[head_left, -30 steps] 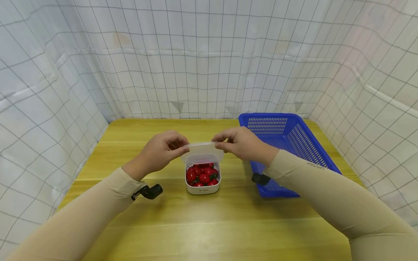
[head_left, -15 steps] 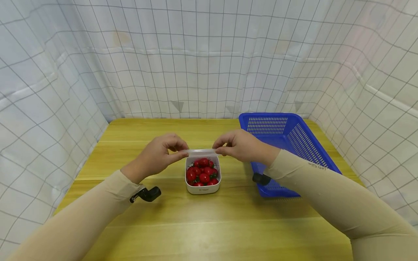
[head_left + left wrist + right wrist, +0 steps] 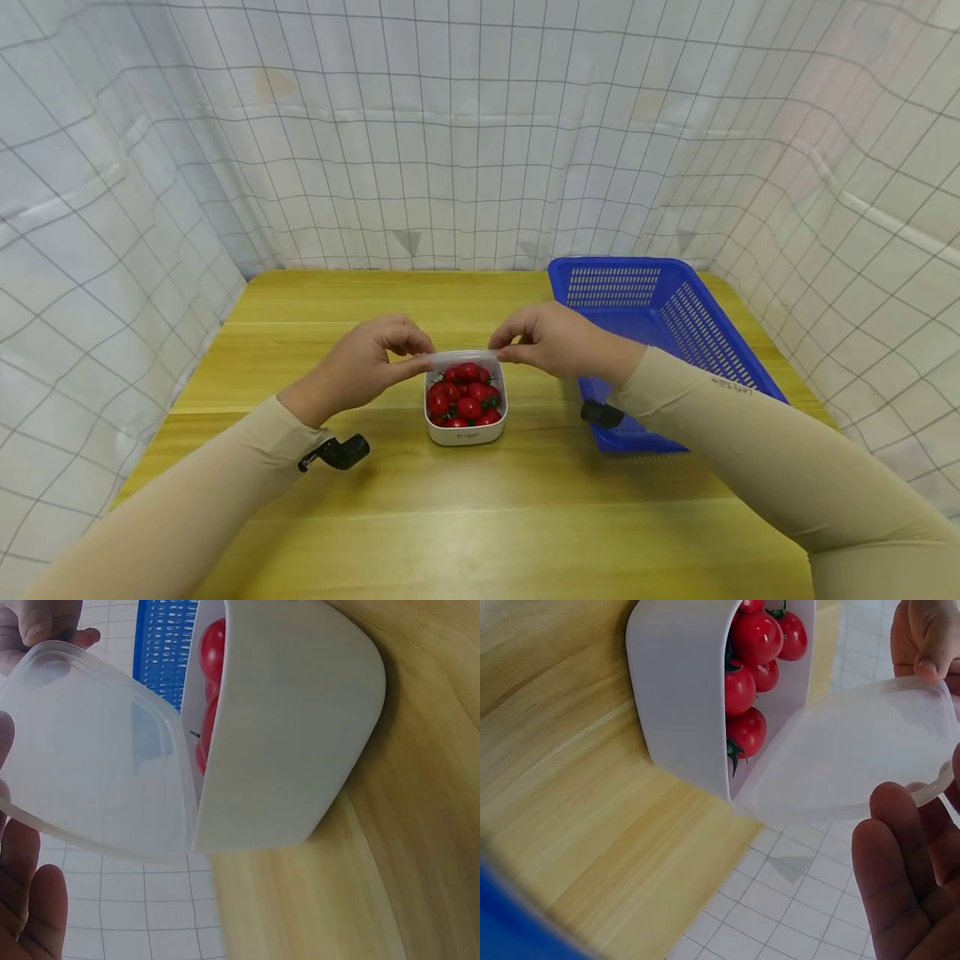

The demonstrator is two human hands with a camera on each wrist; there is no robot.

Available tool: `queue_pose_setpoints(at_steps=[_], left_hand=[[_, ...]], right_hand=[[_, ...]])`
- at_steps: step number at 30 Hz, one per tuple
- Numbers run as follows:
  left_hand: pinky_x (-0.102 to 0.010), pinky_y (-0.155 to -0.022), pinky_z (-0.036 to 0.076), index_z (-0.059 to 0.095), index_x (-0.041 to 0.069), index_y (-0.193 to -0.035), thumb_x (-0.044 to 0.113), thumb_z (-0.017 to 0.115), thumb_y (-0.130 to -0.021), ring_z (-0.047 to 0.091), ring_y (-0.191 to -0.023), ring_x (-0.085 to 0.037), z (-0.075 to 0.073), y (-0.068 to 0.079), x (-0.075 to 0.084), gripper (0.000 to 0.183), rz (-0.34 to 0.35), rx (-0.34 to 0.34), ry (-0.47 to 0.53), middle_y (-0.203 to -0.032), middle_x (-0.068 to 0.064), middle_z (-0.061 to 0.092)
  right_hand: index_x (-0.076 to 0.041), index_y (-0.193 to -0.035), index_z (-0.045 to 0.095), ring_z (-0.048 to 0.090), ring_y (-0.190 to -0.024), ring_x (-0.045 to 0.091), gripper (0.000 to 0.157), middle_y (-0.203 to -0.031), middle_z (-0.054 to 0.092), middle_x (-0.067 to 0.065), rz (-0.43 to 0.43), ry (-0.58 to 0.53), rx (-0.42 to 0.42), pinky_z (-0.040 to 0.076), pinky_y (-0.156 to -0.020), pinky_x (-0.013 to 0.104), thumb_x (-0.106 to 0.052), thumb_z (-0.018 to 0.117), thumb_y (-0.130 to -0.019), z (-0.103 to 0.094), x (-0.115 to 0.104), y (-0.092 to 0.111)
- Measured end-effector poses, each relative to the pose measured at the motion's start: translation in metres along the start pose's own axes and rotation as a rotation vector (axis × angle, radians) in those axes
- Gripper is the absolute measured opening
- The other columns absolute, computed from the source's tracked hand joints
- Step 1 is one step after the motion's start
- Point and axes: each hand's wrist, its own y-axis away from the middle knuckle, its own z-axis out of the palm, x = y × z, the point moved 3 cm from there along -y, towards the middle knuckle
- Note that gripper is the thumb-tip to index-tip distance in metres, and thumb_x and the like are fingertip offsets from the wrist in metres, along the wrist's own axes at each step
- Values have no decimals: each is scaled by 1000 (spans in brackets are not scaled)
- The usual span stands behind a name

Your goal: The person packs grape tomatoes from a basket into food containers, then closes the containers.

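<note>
A small white food container stands on the table, filled with several red cherry tomatoes that have green stems. Above it at the back, a translucent plastic lid slants upward; its lower edge meets or nearly meets the container's rim. My left hand pinches the lid's left corner between thumb and fingers. At the opposite corner, my right hand pinches it likewise. From the head view the lid appears nearly edge-on, while both wrist views show its broad face.
A blue perforated basket sits at the table's right, partly behind my right forearm. The wooden table ends at a white gridded curtain behind and at both sides. A black wrist camera hangs under my left sleeve.
Both hands have come down slightly and nearer with the lid. Its face, visible from the head view a second ago, has tilted to a thin edge at the container's back rim.
</note>
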Motion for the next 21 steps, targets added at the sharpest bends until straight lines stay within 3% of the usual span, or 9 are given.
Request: queue_pose_setpoints(at_steps=[7,12,21], left_hand=[[-36,-85,59,78,21,-101,17,81,-94,64,-93,-10,6,3,-2,9,-9,-57,3,-103,7,71],[-30,-81,56,78,24,-100,18,81,-94,63,-91,-8,9,5,-3,9,4,-89,11,-100,11,70],[-39,-83,58,78,24,-97,12,83,-91,63,-92,-8,14,10,-3,14,49,-121,17,-99,12,70]], right_hand=[[-17,-110,83,69,-93,13,13,-112,76,-1,21,10,-66,57,-74,27,-19,76,-99,4,-1,1],[-15,-115,81,70,-93,12,17,-111,77,0,-11,13,-119,58,-75,25,-17,75,-99,8,-2,2],[-10,-123,78,67,-84,11,26,-103,75,1,-40,51,-176,57,-73,23,-17,76,-98,11,-6,3]])
